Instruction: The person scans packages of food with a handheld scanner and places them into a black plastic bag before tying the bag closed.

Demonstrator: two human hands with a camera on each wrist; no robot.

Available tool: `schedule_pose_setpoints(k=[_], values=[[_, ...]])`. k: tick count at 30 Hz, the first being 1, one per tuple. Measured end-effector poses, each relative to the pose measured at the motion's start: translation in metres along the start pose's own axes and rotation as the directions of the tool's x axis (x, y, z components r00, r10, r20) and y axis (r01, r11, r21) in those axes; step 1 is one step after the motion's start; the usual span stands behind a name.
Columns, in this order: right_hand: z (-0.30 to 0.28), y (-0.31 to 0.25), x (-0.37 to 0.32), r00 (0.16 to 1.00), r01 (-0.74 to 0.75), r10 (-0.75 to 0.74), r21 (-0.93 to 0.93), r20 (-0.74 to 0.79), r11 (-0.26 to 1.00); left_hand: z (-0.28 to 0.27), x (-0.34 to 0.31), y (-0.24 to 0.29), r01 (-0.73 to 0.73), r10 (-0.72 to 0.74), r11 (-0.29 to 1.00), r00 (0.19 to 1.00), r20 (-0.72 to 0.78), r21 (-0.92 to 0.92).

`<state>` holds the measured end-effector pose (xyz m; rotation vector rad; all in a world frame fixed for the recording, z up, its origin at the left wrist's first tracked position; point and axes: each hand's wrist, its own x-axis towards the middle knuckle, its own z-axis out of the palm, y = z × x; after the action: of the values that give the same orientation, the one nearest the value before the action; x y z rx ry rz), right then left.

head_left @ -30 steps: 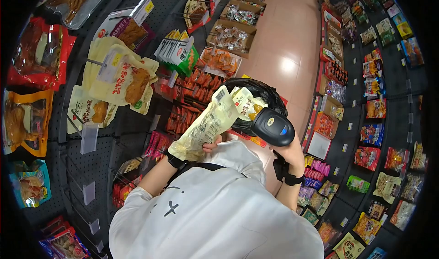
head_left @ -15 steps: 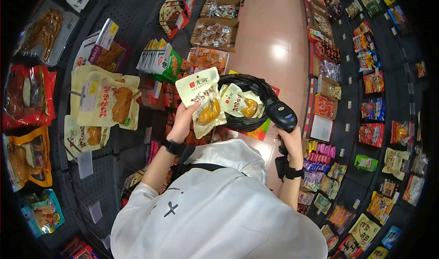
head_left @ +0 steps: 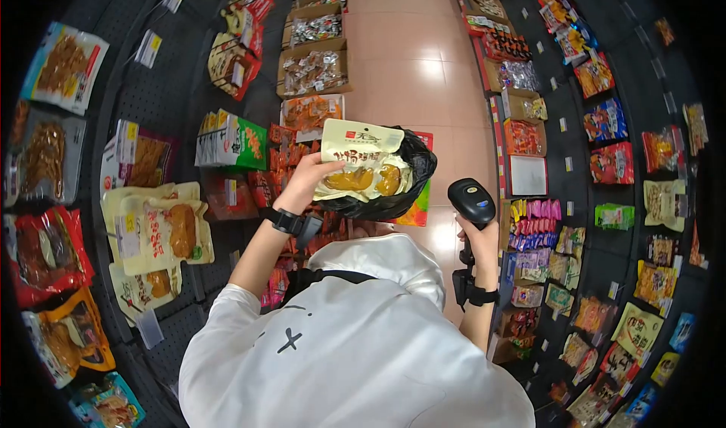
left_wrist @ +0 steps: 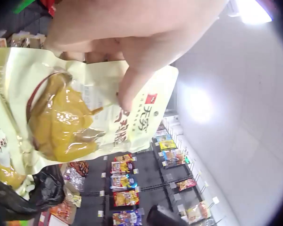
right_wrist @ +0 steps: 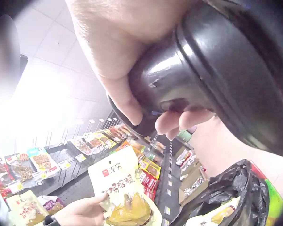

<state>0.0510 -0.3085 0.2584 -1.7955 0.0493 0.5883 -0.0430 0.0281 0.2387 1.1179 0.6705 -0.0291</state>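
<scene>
The left hand (head_left: 307,180) pinches a cream food packet (head_left: 349,177) by its edge; the left wrist view has its thumb on the front of the packet (left_wrist: 66,117). A similar packet (head_left: 389,177) lies in the black plastic bag (head_left: 418,163), just beside and partly behind the held one. The right hand (head_left: 482,240) grips a black handheld scanner (head_left: 472,203) by its handle, to the right of the bag. In the right wrist view the fingers (right_wrist: 167,123) curl round the scanner (right_wrist: 198,70). What holds the bag up is hidden.
Hanging snack packets (head_left: 155,227) and a pegboard shelf stand at the left. Open cartons (head_left: 314,69) line the aisle floor (head_left: 404,50). Another shelf with packets (head_left: 611,163) runs along the right side.
The packet in the left hand has turned from its back to its printed front and now overlaps the bag's opening. The scanner has moved right, away from the bag. The view has swung round.
</scene>
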Motion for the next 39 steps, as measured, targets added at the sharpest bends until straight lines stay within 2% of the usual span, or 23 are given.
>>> schedule_pose_setpoints(k=[2, 4, 6, 7, 8, 9, 10, 11, 12, 14, 15, 17, 20, 21, 22, 24, 26, 28, 30, 32, 34, 36, 39], values=[[-0.008, 0.006, -0.002, 0.995, -0.042, 0.042, -0.002, -0.094, 0.999, -0.001, 0.014, 0.011, 0.065, -0.067, 0.997, 0.997, 0.034, 0.051], [-0.014, 0.010, -0.001, 0.990, -0.050, 0.053, 0.026, -0.133, 0.998, 0.002, 0.028, 0.019, 0.058, -0.067, 0.992, 0.994, 0.082, 0.109], [-0.018, 0.015, 0.000, 0.984, -0.061, 0.068, 0.052, -0.165, 0.997, 0.007, 0.042, 0.023, 0.063, -0.124, 0.934, 0.980, 0.155, 0.353], [-0.021, 0.017, 0.003, 0.984, -0.059, 0.067, 0.052, -0.166, 0.997, 0.008, 0.053, 0.014, -0.029, -0.057, 0.888, 0.983, 0.172, 0.459], [-0.022, 0.020, 0.004, 0.984, -0.060, 0.068, 0.053, -0.166, 0.997, 0.007, 0.066, 0.007, -0.026, -0.064, 0.884, 0.982, 0.177, 0.467], [-0.023, 0.021, 0.005, 0.983, -0.065, 0.075, 0.063, -0.170, 0.996, 0.006, 0.080, 0.001, -0.114, -0.071, 0.691, 0.972, 0.223, 0.714], [-0.024, 0.021, 0.007, 0.982, -0.069, 0.078, 0.058, -0.175, 0.996, 0.006, 0.088, -0.004, -0.204, -0.092, 0.428, 0.959, 0.267, 0.881], [-0.025, 0.021, 0.009, 0.981, -0.069, 0.077, 0.052, -0.178, 0.996, 0.008, 0.096, -0.012, -0.341, 0.010, 0.250, 0.937, 0.350, 0.906], [-0.025, 0.023, 0.010, 0.980, -0.069, 0.079, 0.059, -0.181, 0.996, 0.009, 0.105, -0.022, -0.359, -0.012, 0.119, 0.932, 0.362, 0.926], [-0.026, 0.027, 0.014, 0.981, -0.076, 0.090, 0.086, -0.171, 0.993, 0.013, 0.121, -0.036, -0.336, -0.095, 0.024, 0.937, 0.336, 0.942], [-0.026, 0.027, 0.015, 0.981, -0.075, 0.090, 0.089, -0.174, 0.993, 0.013, 0.129, -0.043, -0.339, -0.096, 0.021, 0.936, 0.339, 0.941], [-0.027, 0.027, 0.016, 0.981, -0.054, 0.070, 0.092, -0.181, 0.994, 0.014, 0.145, -0.056, -0.354, -0.233, 0.006, 0.909, 0.346, 0.935], [-0.029, 0.033, 0.020, 0.979, -0.049, 0.067, 0.101, -0.191, 0.994, 0.012, 0.162, -0.076, -0.337, -0.209, -0.001, 0.921, 0.329, 0.942], [-0.030, 0.034, 0.021, 0.979, -0.051, 0.070, 0.103, -0.189, 0.993, 0.008, 0.170, -0.085, -0.326, -0.206, 0.067, 0.920, 0.333, 0.943], [-0.030, 0.034, 0.022, 0.979, -0.066, 0.081, 0.085, -0.187, 0.994, 0.007, 0.175, -0.092, -0.322, -0.208, 0.065, 0.921, 0.328, 0.945], [-0.031, 0.035, 0.022, 0.979, -0.083, 0.094, 0.067, -0.184, 0.994, 0.012, 0.180, -0.101, -0.223, -0.182, 0.166, 0.950, 0.252, 0.961], [-0.030, 0.036, 0.022, 0.977, -0.092, 0.099, 0.048, -0.189, 0.995, 0.020, 0.178, -0.105, -0.199, -0.180, 0.176, 0.956, 0.230, 0.964], [-0.029, 0.034, 0.022, 0.978, -0.095, 0.104, 0.057, -0.179, 0.994, 0.022, 0.179, -0.115, -0.194, -0.095, 0.231, 0.971, 0.220, 0.953], [-0.030, 0.038, 0.022, 0.979, -0.103, 0.113, 0.064, -0.170, 0.993, 0.021, 0.181, -0.129, -0.234, -0.036, 0.178, 0.969, 0.244, 0.956], [-0.031, 0.046, 0.022, 0.979, -0.103, 0.116, 0.086, -0.170, 0.991, 0.019, 0.184, -0.145, -0.252, 0.139, 0.098, 0.961, 0.238, 0.963], [-0.032, 0.044, 0.020, 0.980, -0.103, 0.117, 0.087, -0.164, 0.991, 0.024, 0.174, -0.148, -0.236, 0.176, 0.103, 0.961, 0.216, 0.966], [-0.031, 0.045, 0.020, 0.983, -0.098, 0.110, 0.087, -0.148, 0.991, 0.030, 0.163, -0.147, -0.256, 0.275, 0.033, 0.932, 0.237, 0.966], [-0.030, 0.055, 0.029, 0.985, -0.113, 0.120, 0.059, -0.123, 0.992, 0.035, 0.144, -0.143, -0.280, 0.317, 0.040, 0.914, 0.253, 0.959]])
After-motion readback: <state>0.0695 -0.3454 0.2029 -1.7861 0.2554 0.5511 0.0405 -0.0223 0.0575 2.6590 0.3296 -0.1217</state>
